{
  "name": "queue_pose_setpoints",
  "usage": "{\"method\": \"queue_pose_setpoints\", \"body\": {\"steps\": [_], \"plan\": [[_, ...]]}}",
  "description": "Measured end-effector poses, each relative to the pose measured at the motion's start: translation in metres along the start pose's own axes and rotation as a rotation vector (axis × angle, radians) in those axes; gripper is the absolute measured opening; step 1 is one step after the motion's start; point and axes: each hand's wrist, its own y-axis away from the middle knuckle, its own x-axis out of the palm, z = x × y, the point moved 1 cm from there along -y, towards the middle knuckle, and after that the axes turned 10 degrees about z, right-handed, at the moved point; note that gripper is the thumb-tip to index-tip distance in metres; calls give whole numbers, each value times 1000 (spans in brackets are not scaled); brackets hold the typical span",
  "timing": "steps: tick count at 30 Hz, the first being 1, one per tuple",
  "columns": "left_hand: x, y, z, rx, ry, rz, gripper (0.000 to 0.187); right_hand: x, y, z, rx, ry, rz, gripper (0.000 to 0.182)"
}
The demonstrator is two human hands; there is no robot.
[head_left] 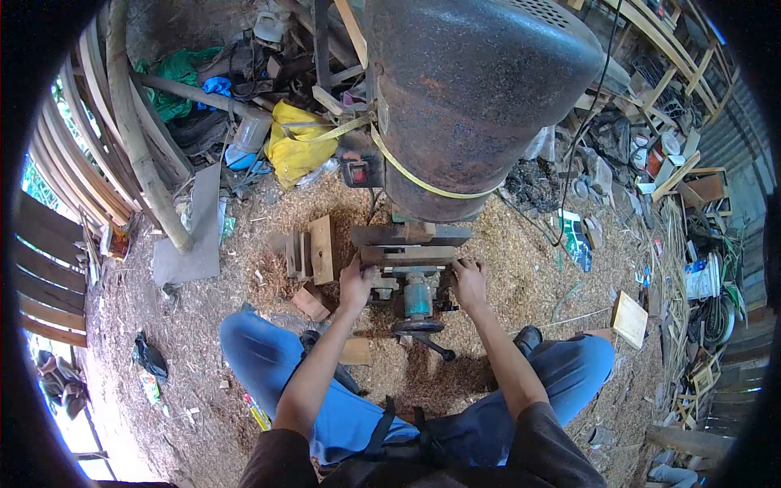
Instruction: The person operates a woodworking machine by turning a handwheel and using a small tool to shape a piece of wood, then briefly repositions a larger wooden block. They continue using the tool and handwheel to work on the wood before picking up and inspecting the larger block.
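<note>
A short wooden piece (407,254) lies across the machine's work table in front of me. My left hand (355,285) is closed around its left end, fingertips partly hidden. At the other end, my right hand (469,285) grips it with bent fingers. Directly behind it runs a dark bar (411,236) of the machine. Under the wood, between my forearms, stand a teal screw column (417,297) and a handwheel (418,327) with a crank knob. The large rusty machine housing (472,98), ringed by a yellow strap, hangs over the far side.
Wood blocks (322,250) stand left of the machine, and another block (311,303) lies near my left forearm. A red switch (358,173) sits on the housing's left. A black cable (564,187) hangs at right. Shavings cover the floor; a yellow sack (299,145) lies behind.
</note>
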Motion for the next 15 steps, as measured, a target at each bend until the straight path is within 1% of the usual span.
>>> {"method": "queue_pose_setpoints", "body": {"steps": [9,11,15], "plan": [[-5,1,-11,-11,-74,-12,43,-5,0,4,7,-15,22,28],[-5,2,-12,-71,-48,12,45,-7,0,3,-3,-9,26,29],[-7,1,-12,-23,-57,4,46,-7,0,5,19,-16,41,31]]}}
